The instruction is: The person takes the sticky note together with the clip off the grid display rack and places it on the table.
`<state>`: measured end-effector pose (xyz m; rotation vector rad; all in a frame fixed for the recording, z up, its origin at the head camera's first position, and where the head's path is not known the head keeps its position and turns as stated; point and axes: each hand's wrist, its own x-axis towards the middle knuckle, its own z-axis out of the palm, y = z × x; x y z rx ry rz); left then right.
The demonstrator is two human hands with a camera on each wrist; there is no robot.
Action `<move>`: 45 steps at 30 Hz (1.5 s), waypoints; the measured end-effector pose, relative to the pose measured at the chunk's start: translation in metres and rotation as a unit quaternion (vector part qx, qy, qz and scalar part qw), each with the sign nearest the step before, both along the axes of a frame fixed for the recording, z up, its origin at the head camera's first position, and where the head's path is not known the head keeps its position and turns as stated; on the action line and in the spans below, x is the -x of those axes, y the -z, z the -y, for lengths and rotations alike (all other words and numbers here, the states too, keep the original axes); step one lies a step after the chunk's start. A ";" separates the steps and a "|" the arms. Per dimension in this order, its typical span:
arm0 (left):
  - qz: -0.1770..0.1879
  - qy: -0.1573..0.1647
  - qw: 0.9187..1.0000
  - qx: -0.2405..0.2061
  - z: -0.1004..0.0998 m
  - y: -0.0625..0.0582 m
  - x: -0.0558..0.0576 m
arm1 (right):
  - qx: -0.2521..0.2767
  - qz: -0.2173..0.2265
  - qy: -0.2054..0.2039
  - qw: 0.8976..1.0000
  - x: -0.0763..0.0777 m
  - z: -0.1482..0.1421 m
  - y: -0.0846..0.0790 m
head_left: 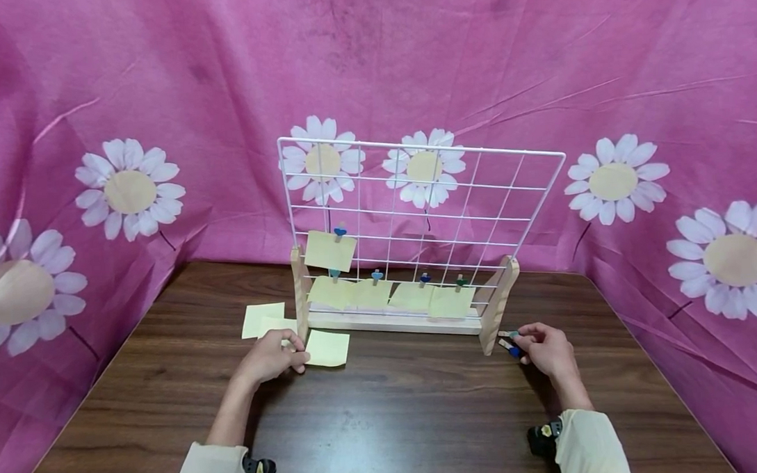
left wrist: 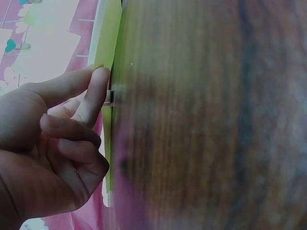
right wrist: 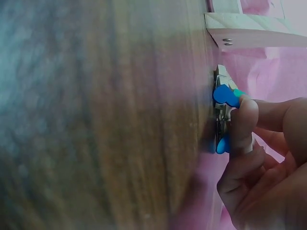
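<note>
Yellow note [head_left: 328,348] at lower centre-left of the frame, its left edge pinched by the left hand [head_left: 273,356].
Mid-frame, a wire rack [head_left: 394,321] bears five clipped notes [head_left: 412,298]; at lower right, the right hand [head_left: 550,350] pinches a teal-hearted clothespin [head_left: 508,334] near a blue-hearted clothespin [head_left: 512,351]. From where I stand, good handling calls for a light edge grip, keeping the paper uncreased, and fingertips squarely on the clothespin's handle ends.

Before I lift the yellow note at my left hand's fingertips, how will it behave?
The yellow note is probably light and floppy, looking paper-thin at its edge. Pinched by your left hand at one side, its far side may droop.
</note>
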<state>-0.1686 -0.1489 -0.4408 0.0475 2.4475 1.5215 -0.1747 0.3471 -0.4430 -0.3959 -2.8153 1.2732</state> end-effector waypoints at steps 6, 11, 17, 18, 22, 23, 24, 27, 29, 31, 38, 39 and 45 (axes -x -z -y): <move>-0.012 0.008 1.000 0.005 0.000 0.002 0.001 | -0.027 -0.004 0.010 1.000 0.000 0.001 -0.002; -0.009 0.004 1.000 0.001 0.001 0.000 0.001 | -0.042 -0.012 0.007 0.999 0.000 0.004 -0.005; -0.020 -0.004 1.000 0.000 0.001 -0.005 0.000 | -0.033 -0.028 0.010 0.999 -0.001 0.013 -0.014; -0.022 -0.005 1.000 0.002 0.001 -0.006 0.000 | -0.033 -0.034 0.005 0.999 -0.002 0.014 -0.017; -0.028 -0.011 1.000 0.007 0.001 -0.008 0.000 | -0.052 -0.061 -0.016 0.997 -0.002 0.021 -0.029; -0.031 -0.013 0.999 0.010 0.000 -0.009 0.000 | -0.053 -0.065 -0.021 0.996 -0.002 0.023 -0.032; -0.033 -0.016 0.999 0.012 0.000 -0.010 0.000 | -0.055 -0.068 -0.028 0.996 -0.002 0.024 -0.035; -0.040 -0.025 0.999 0.018 -0.001 -0.011 -0.001 | -0.051 -0.065 -0.043 0.996 -0.002 0.028 -0.041; -0.043 -0.031 0.998 0.024 -0.001 -0.012 -0.001 | -0.042 -0.059 -0.053 0.996 -0.002 0.030 -0.044; -0.048 -0.036 0.998 0.024 -0.002 -0.012 -0.002 | -0.035 -0.055 -0.066 0.996 -0.003 0.032 -0.047; -0.086 -0.042 0.995 0.012 -0.004 -0.019 -0.001 | 0.002 -0.034 -0.094 0.995 -0.004 0.036 -0.055; -0.090 -0.041 0.995 0.011 -0.005 -0.020 -0.002 | 0.005 -0.029 -0.096 0.995 -0.005 0.037 -0.057; -0.123 -0.048 0.991 -0.005 -0.010 -0.024 -0.001 | 0.007 -0.009 -0.111 0.994 -0.008 0.041 -0.063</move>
